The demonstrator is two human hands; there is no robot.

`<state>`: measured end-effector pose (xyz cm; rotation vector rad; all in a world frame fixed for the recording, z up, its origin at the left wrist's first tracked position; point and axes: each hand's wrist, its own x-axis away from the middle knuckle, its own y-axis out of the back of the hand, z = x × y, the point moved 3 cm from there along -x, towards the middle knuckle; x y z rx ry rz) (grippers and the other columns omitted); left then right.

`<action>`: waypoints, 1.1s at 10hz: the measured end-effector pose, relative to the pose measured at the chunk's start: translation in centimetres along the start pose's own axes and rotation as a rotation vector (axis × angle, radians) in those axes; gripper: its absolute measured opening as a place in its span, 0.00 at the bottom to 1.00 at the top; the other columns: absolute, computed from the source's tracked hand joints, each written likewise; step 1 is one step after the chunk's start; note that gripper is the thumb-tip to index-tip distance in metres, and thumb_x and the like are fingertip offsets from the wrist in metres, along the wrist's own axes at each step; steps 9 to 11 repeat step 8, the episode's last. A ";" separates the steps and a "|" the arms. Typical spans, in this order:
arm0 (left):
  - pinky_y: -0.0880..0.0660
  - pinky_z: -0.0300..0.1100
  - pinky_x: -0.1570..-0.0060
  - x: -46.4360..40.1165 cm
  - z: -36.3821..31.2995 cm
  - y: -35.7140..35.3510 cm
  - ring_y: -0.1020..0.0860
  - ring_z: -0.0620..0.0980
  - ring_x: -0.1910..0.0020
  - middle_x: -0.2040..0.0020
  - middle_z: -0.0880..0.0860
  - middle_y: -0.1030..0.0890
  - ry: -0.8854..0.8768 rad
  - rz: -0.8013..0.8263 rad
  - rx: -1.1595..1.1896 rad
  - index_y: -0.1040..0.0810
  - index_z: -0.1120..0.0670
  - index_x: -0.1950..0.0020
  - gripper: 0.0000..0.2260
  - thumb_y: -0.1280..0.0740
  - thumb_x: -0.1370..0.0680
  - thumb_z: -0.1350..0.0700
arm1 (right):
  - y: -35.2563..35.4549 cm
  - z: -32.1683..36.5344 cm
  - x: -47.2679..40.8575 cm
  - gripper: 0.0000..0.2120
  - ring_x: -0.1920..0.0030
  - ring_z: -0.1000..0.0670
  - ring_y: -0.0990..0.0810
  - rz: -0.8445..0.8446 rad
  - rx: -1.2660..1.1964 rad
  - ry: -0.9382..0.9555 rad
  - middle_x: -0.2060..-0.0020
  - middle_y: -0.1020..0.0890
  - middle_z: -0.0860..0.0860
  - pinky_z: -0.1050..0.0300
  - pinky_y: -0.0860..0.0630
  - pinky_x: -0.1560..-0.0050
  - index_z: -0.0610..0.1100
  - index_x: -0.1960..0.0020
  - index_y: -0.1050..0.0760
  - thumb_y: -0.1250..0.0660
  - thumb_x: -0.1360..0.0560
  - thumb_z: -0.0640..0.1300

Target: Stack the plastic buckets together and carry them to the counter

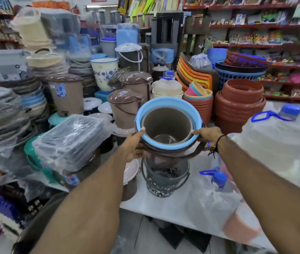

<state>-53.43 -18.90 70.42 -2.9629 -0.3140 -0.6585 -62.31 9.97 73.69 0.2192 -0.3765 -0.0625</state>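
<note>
I hold a nested set of plastic buckets (167,125) tilted toward me in the middle of the head view: a taupe inner bucket inside a light blue rim, with brown outer rims and handles below it. My left hand (133,145) grips the left side of the rims, thumb over the blue edge. My right hand (208,134) grips the right side. Directly beneath stands a grey patterned bucket (163,180) on the white table (173,208); whether the held set touches it I cannot tell.
Brown lidded bins (123,105) and wrapped trays (70,142) crowd the left. Terracotta pots (240,101) stand behind right. Water jugs with blue caps (277,132) sit on the table at right. Shelves (255,26) line the back.
</note>
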 end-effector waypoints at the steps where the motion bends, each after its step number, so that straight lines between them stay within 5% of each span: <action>1: 0.23 0.42 0.70 -6.0 3.0 -2.3 0.20 0.56 0.63 0.55 0.58 0.22 0.114 0.013 0.014 0.27 0.51 0.34 0.28 0.33 0.25 0.34 | 0.5 -3.8 -6.6 0.22 0.61 0.48 0.19 -0.010 0.104 -0.101 0.55 0.17 0.43 0.60 0.28 0.70 0.35 0.45 0.21 0.22 0.35 0.44; 2: 0.23 0.41 0.69 -9.0 5.5 -3.5 0.20 0.56 0.61 0.55 0.58 0.22 0.205 0.000 0.012 0.26 0.50 0.35 0.24 0.34 0.23 0.36 | 0.0 -6.9 -9.7 0.17 0.68 0.48 0.23 -0.066 0.123 -0.177 0.58 0.19 0.41 0.60 0.29 0.74 0.33 0.48 0.21 0.24 0.33 0.39; 4: 0.17 0.54 0.53 -14.0 11.7 -2.7 0.17 0.59 0.51 0.44 0.60 0.17 0.395 0.010 -0.032 0.26 0.47 0.33 0.24 0.30 0.25 0.38 | -3.9 -15.1 -13.5 0.16 0.68 0.44 0.24 -0.036 0.231 -0.334 0.65 0.22 0.40 0.58 0.22 0.72 0.25 0.45 0.23 0.27 0.30 0.31; 5: 0.18 0.60 0.49 -15.3 13.8 -1.6 0.17 0.60 0.50 0.45 0.58 0.19 0.456 0.015 -0.061 0.28 0.49 0.32 0.21 0.32 0.21 0.42 | -5.9 -18.4 -15.0 0.18 0.61 0.45 0.21 -0.031 0.396 -0.341 0.61 0.19 0.42 0.56 0.25 0.64 0.31 0.46 0.19 0.25 0.34 0.38; 7: 0.17 0.53 0.54 -18.5 12.9 -0.6 0.18 0.59 0.53 0.36 0.59 0.23 0.443 0.037 -0.348 0.30 0.55 0.28 0.26 0.35 0.20 0.41 | -7.3 -14.3 -16.3 0.26 0.45 0.40 0.18 -0.076 0.647 -0.241 0.46 0.17 0.41 0.49 0.22 0.47 0.39 0.41 0.22 0.27 0.33 0.54; 8: 0.21 0.54 0.45 -20.2 10.9 1.2 0.21 0.60 0.42 0.32 0.61 0.25 0.239 -0.181 -0.383 0.30 0.57 0.27 0.29 0.40 0.19 0.38 | -7.8 -10.3 -16.0 0.31 0.41 0.39 0.21 -0.224 0.790 -0.096 0.42 0.19 0.42 0.46 0.25 0.42 0.42 0.38 0.27 0.31 0.32 0.61; 11: 0.21 0.54 0.45 -20.2 10.9 1.2 0.21 0.60 0.42 0.32 0.61 0.25 0.239 -0.181 -0.383 0.30 0.57 0.27 0.29 0.40 0.19 0.38 | -7.8 -10.3 -16.0 0.31 0.41 0.39 0.21 -0.224 0.790 -0.096 0.42 0.19 0.42 0.46 0.25 0.42 0.42 0.38 0.27 0.31 0.32 0.61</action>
